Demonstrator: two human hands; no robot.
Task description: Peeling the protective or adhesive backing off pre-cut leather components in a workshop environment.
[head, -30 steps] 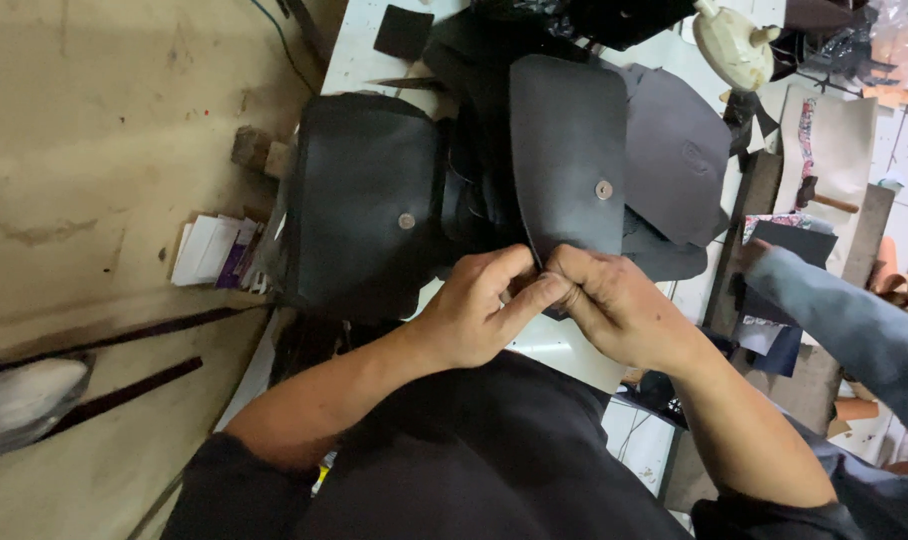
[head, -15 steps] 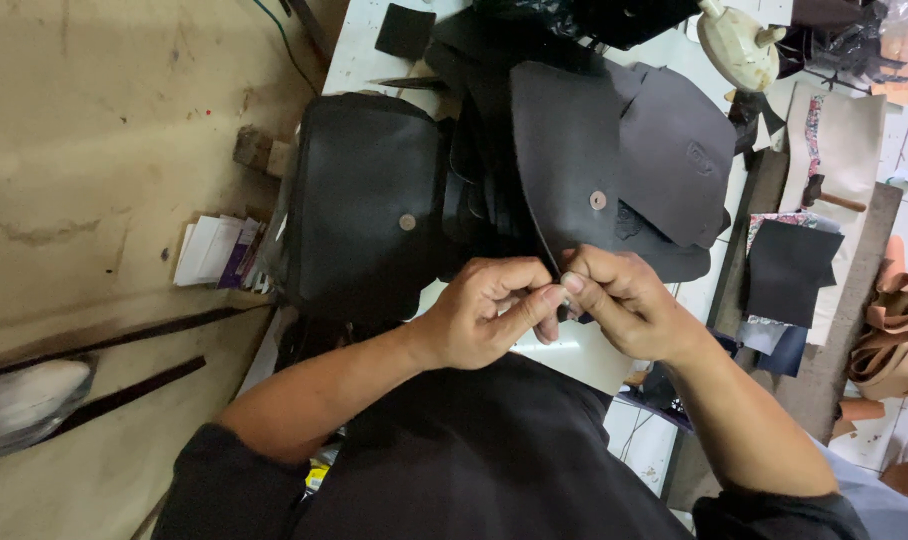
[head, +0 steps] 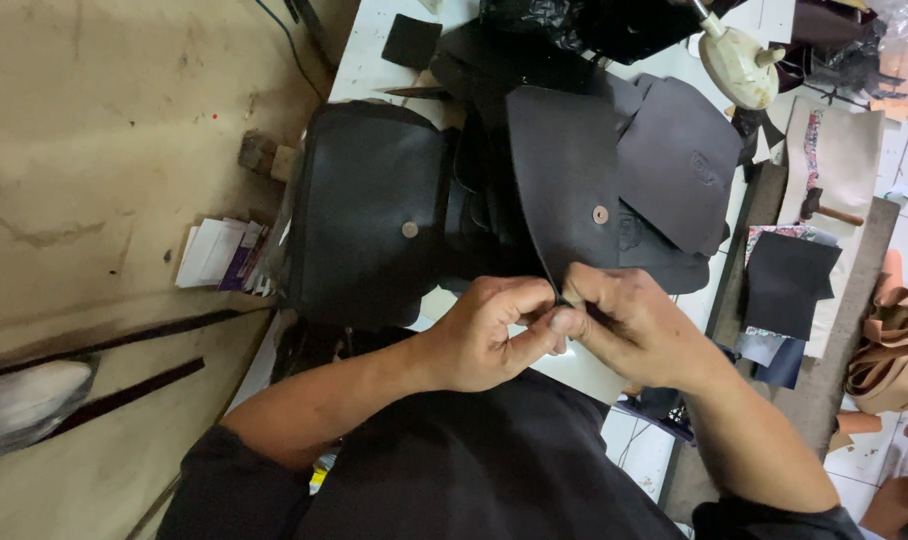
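My left hand [head: 489, 330] and my right hand [head: 629, 325] meet at the lower edge of a dark leather flap [head: 564, 190] with a round metal snap. Both pinch that edge between thumb and fingers, fingertips touching. The flap stands upright over a white table [head: 359, 55]. Left of it lies a second black flap piece [head: 369, 215] with its own snap. More dark leather pieces [head: 679, 160] lie behind and to the right of the held flap.
A cream-coloured tool [head: 739, 65] stands at the table's far right. A small black square [head: 411, 40] lies near the top. Paper cards [head: 219, 255] sit left of the table. A hammer [head: 829, 210], dark cut pieces [head: 789, 285] and tan leather [head: 889, 345] lie on the right.
The held flap has shifted slightly and my hands have closed together on its lower edge. A blue-sleeved arm seen at the right one second ago is gone.
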